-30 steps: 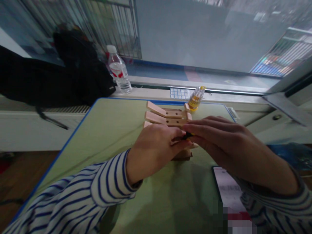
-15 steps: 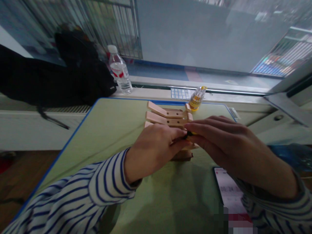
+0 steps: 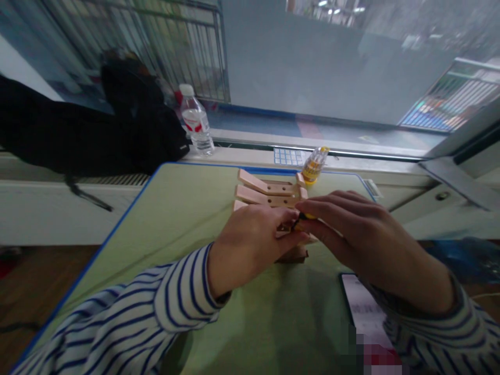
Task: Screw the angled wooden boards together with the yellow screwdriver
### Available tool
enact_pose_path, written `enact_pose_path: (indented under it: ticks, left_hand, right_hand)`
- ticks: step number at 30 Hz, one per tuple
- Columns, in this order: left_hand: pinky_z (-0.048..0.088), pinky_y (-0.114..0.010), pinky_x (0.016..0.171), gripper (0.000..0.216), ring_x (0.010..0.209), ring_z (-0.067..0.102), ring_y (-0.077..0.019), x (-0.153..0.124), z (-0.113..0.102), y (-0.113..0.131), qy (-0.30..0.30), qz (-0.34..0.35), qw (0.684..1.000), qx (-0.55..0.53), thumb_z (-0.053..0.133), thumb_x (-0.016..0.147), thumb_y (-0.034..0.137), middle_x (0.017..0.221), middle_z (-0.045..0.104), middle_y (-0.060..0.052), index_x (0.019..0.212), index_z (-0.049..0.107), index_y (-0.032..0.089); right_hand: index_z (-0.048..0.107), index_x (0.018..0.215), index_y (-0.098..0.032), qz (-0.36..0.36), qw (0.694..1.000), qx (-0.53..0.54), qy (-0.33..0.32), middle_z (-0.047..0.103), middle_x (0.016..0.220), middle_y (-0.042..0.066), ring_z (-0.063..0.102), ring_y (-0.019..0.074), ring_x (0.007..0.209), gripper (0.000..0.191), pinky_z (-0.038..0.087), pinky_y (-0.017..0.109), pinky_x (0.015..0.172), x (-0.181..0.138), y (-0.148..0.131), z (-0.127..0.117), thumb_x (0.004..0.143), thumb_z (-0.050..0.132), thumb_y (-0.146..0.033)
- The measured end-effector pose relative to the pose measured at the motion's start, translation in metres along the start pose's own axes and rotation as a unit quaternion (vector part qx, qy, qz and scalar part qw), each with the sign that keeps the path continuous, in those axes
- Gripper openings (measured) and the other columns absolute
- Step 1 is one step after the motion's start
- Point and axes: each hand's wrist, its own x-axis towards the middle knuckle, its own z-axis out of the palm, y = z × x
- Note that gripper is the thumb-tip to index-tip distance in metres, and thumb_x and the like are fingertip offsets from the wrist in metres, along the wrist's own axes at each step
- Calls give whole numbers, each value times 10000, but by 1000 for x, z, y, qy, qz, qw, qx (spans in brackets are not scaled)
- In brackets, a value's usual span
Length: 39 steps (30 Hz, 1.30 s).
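On the table is a wooden assembly (image 3: 269,201) of pale angled slats with drilled holes and short upright end pieces. My left hand (image 3: 252,242) covers its near part, thumb and fingers closed on it; their exact hold on the wood is partly hidden. My right hand (image 3: 363,234) pinches a small yellow-and-black tool (image 3: 300,219), which looks like a screwdriver and is mostly hidden by the fingers. Its dark end points down and left, close to my left fingertips. Whether the tip touches the wood, I cannot tell.
A clear bottle with yellow ends (image 3: 314,165) stands behind the assembly. Near my right forearm lies a phone (image 3: 365,304). On the sill are a water bottle (image 3: 197,125) and a grid-marked sheet (image 3: 289,156). Black fabric (image 3: 89,133) lies at left. The table (image 3: 187,208) has a blue edge.
The whole view has shifted slightly. My right hand has tilted a little, and more of the tool's dark end shows between my hands. Both hands keep their hold.
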Motion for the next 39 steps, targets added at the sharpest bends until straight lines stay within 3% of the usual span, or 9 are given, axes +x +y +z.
enact_pose_path:
  ticks: [10, 15, 23, 32, 39]
  left_hand:
    - [456, -287, 684, 371, 797, 643, -186, 1, -1, -1, 1, -13, 999, 43, 449, 865, 501, 863, 709, -42, 899, 691, 222]
    - [478, -314, 777, 369, 862, 648, -196, 0, -4, 3, -5, -15, 999, 30, 454, 865, 504, 898, 710, -51, 958, 683, 229]
    - [479, -336, 800, 319, 882, 644, -202, 0, -5, 3, -18, -25, 999, 18, 469, 868, 474, 912, 704, -32, 937, 672, 237]
    - [464, -329, 809, 292, 887, 631, -188, 0, -5, 0, -31, 0, 1000, 1, 434, 894, 452, 951, 693, 3, 982, 644, 268]
    - [458, -316, 791, 281, 897, 629, -177, 0, -6, 0, -36, 13, 999, -13, 419, 907, 439, 982, 690, 27, 971, 641, 280]
  right_hand:
    - [474, 1271, -156, 5, 999, 28, -24, 593, 1235, 75, 548, 169, 1098, 378, 434, 334, 943, -2, 0, 1, 900, 492, -223]
    - [492, 1254, -184, -8, 999, 35, -28, 587, 1245, 33, 536, 155, 1104, 388, 430, 317, 945, -2, -1, 0, 869, 534, -158]
    - [509, 1225, -212, 0, 1000, 12, -25, 613, 1207, -3, 568, 150, 1043, 427, 441, 318, 914, -4, 1, 3, 820, 594, -107]
    - [539, 1188, -155, -6, 999, -30, -12, 654, 1115, 60, 598, 199, 978, 352, 451, 356, 865, -4, 2, 3, 839, 581, -147]
    - [547, 1154, -161, 1, 999, -50, -5, 668, 1033, 51, 605, 200, 888, 317, 445, 354, 811, -5, 0, 3, 839, 585, -169]
